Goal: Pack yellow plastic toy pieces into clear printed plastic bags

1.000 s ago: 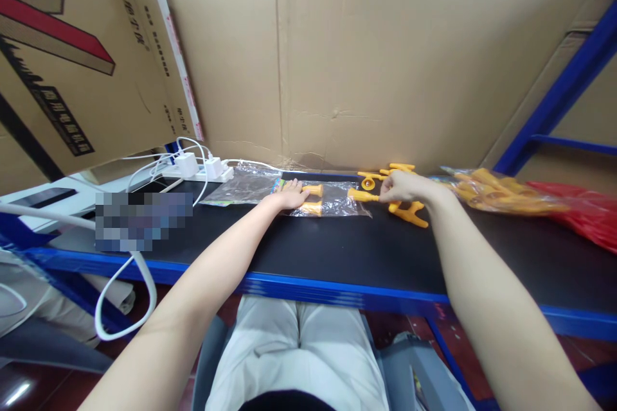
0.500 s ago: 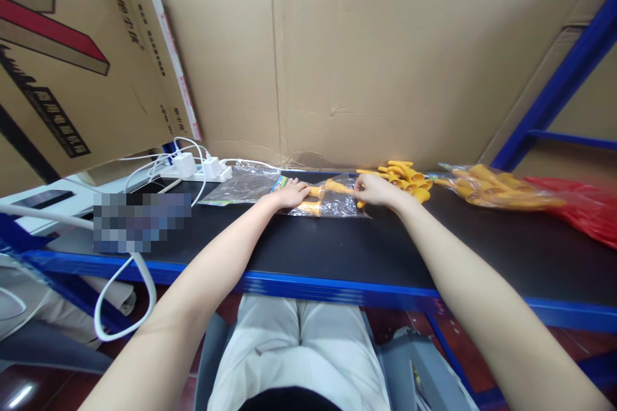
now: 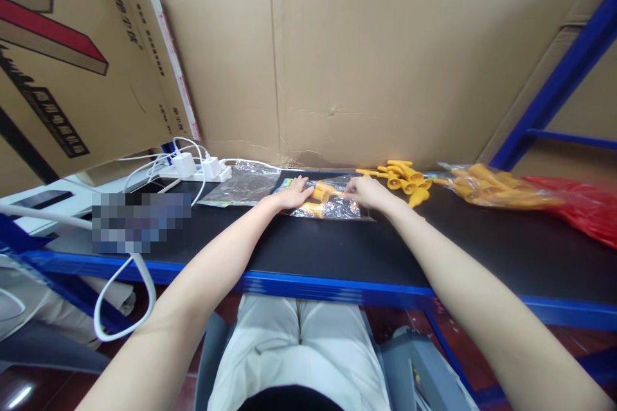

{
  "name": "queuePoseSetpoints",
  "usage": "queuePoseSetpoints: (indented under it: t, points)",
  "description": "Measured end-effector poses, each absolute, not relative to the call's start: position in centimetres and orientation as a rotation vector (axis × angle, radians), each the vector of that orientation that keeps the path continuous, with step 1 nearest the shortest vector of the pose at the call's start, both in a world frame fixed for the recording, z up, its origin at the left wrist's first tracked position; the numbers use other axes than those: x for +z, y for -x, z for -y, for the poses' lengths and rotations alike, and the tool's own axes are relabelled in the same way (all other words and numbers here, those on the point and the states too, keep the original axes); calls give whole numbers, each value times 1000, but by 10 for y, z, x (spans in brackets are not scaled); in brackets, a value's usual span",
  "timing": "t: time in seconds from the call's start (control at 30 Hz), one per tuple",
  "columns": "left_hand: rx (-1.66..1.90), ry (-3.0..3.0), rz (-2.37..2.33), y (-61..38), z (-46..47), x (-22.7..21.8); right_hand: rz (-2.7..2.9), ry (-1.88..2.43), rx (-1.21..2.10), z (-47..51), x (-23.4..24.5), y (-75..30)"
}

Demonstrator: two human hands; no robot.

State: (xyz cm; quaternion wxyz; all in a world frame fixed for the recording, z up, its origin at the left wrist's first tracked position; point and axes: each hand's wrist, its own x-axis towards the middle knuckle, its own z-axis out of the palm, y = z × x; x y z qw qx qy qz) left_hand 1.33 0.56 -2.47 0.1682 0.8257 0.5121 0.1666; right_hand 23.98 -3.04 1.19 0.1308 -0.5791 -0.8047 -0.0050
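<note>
My left hand (image 3: pixel 294 194) lies flat, fingers stretched out, on the left part of a clear plastic bag (image 3: pixel 346 210) with a colourful printed label. Yellow funnel-shaped plastic pieces (image 3: pixel 321 194) show in the bag beside its fingertips. At the bag's right end, my right hand (image 3: pixel 364 192) has its fingers closed around the thin stem of one yellow piece, whose wide end points left; the fingertips are partly hidden. A loose pile of similar yellow pieces (image 3: pixel 409 178) lies just right of that hand.
Another flat clear bag (image 3: pixel 243 185) lies to the left. Behind it stand a white power strip (image 3: pixel 219 173) and cables. Farther right are a filled bag of yellow pieces (image 3: pixel 496 187) and red plastic (image 3: pixel 578 205). Cardboard (image 3: pixel 366 77) walls the back; a blue rail (image 3: pixel 337 289) edges the black tabletop (image 3: pixel 318 253).
My right hand has moved slightly left, bringing the yellow piece farther left into the bag. My left hand stays on the bag, its fingers a little more spread.
</note>
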Motion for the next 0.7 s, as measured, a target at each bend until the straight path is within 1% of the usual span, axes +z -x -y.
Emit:
queuePoseSetpoints:
  t: [0.1, 0.2, 0.3, 0.53, 0.7]
  points:
    - [575, -2337, -1422, -15, -11, -31, 2175, 1542, 94, 23, 3, -236]
    - [680, -2329, -1419, -16, -15, -35, 1892, 1452, 374, 17, -6, -232]
    - [751, -2332, -1411, -16, -16, -37, 1669, 1478, 589, 14, -13, -231]
    - [706, -2399, -1397, -16, -12, -36, 1485, 1325, 995, 12, -18, -235]
    - [727, -2433, -1421, -16, -4, -30, 1505, 1209, 1127, 12, -19, -235]
